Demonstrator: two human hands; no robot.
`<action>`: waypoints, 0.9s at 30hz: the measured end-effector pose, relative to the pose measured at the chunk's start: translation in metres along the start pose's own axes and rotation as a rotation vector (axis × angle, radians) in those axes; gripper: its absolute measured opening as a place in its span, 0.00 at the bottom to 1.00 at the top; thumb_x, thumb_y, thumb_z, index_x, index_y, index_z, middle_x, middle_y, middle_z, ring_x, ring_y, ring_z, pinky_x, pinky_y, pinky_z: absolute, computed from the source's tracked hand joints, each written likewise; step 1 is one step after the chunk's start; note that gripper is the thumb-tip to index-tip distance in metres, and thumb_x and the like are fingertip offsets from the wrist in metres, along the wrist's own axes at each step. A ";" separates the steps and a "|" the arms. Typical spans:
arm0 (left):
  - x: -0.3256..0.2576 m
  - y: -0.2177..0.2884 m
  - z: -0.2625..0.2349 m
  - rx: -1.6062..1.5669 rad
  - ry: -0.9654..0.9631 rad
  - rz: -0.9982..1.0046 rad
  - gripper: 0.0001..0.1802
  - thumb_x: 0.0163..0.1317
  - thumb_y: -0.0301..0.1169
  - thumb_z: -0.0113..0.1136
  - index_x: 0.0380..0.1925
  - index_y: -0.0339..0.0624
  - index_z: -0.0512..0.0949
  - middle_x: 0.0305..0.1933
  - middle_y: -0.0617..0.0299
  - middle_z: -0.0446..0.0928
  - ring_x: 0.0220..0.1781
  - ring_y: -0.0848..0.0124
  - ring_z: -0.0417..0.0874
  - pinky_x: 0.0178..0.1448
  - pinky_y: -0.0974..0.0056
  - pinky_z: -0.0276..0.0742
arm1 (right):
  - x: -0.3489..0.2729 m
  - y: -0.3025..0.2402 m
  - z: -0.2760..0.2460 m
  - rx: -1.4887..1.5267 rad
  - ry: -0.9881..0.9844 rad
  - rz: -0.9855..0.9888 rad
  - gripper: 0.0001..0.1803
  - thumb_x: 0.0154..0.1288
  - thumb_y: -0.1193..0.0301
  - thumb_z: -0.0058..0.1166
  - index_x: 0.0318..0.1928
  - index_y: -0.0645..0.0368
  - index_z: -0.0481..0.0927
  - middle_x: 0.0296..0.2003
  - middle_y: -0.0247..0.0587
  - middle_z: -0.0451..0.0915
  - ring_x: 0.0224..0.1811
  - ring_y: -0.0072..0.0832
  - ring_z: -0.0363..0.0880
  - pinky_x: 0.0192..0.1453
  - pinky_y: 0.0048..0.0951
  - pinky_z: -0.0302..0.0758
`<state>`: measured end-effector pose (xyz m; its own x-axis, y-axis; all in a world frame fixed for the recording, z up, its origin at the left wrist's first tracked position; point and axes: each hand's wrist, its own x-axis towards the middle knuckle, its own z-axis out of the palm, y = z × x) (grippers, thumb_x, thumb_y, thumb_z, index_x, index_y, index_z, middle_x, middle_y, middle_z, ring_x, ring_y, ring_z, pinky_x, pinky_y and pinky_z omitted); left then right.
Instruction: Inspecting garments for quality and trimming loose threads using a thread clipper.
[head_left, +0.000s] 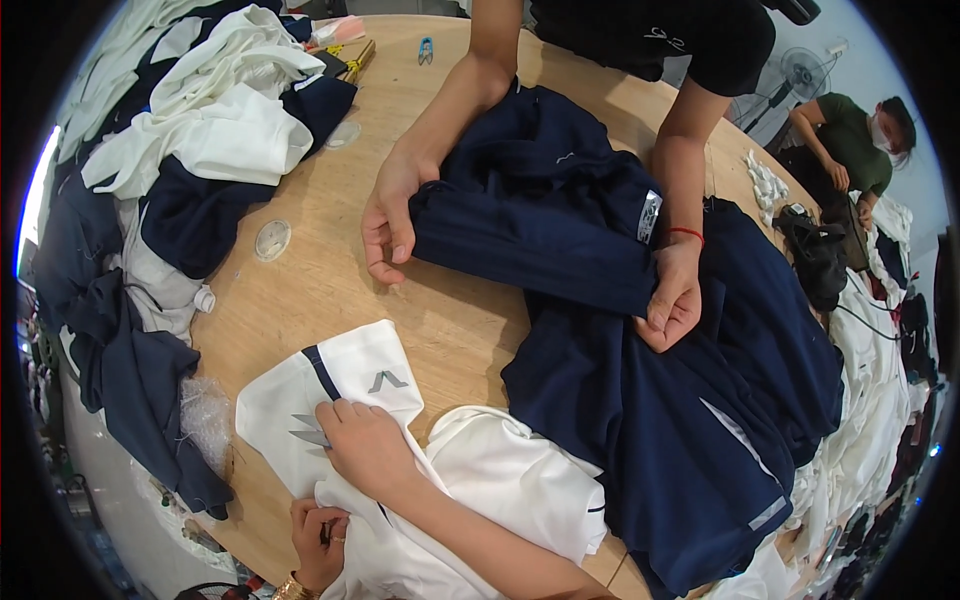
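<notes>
2 hands work a white shirt point(480, 480) on a wooden table point(300, 290).

The right hand point(365, 445) lies flat on the shirt, fingers together, fingertips touching small snips point(308, 430). The left hand point(320, 540), below those fingers, pinches the shirt's edge, fingers curled shut. Across the table, another person's hands point(390, 215) fold a navy garment point(560, 210).

On the round wooden table point(300, 300), the white garment point(350, 385) lies at the near edge under the right hand point(365, 445), the left hand point(318, 535) just nearer, the navy garment pile point(650, 400) to its right, a mixed clothing heap point(190, 150) far left, and small snips point(426, 50) at the far edge.
</notes>
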<state>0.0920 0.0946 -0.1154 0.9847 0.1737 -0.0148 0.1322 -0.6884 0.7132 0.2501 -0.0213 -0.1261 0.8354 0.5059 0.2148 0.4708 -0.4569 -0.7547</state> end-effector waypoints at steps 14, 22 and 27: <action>0.004 0.003 -0.003 -0.046 0.047 0.159 0.05 0.54 0.22 0.57 0.32 0.39 0.77 0.35 0.54 0.69 0.38 0.58 0.70 0.41 0.61 0.67 | 0.001 -0.003 -0.006 -0.039 -0.040 -0.050 0.14 0.48 0.72 0.55 0.36 0.58 0.68 0.30 0.46 0.74 0.35 0.44 0.75 0.37 0.41 0.71; 0.006 0.001 -0.003 -0.204 0.128 0.292 0.03 0.56 0.24 0.57 0.32 0.39 0.76 0.33 0.56 0.70 0.31 0.63 0.73 0.31 0.65 0.71 | -0.001 -0.005 -0.007 -0.234 -0.038 0.052 0.09 0.54 0.73 0.50 0.37 0.58 0.71 0.33 0.49 0.77 0.38 0.48 0.76 0.41 0.43 0.71; 0.006 -0.008 -0.021 -0.430 -0.091 0.170 0.05 0.57 0.25 0.58 0.33 0.37 0.76 0.31 0.59 0.74 0.29 0.70 0.75 0.35 0.69 0.72 | -0.024 -0.064 -0.054 -0.265 0.018 -0.008 0.10 0.60 0.61 0.53 0.38 0.50 0.80 0.30 0.38 0.81 0.29 0.38 0.78 0.32 0.32 0.73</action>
<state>0.0944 0.1153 -0.1064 0.9968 0.0079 0.0795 -0.0719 -0.3446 0.9360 0.2155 -0.0437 -0.0499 0.8353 0.4982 0.2325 0.5330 -0.6301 -0.5647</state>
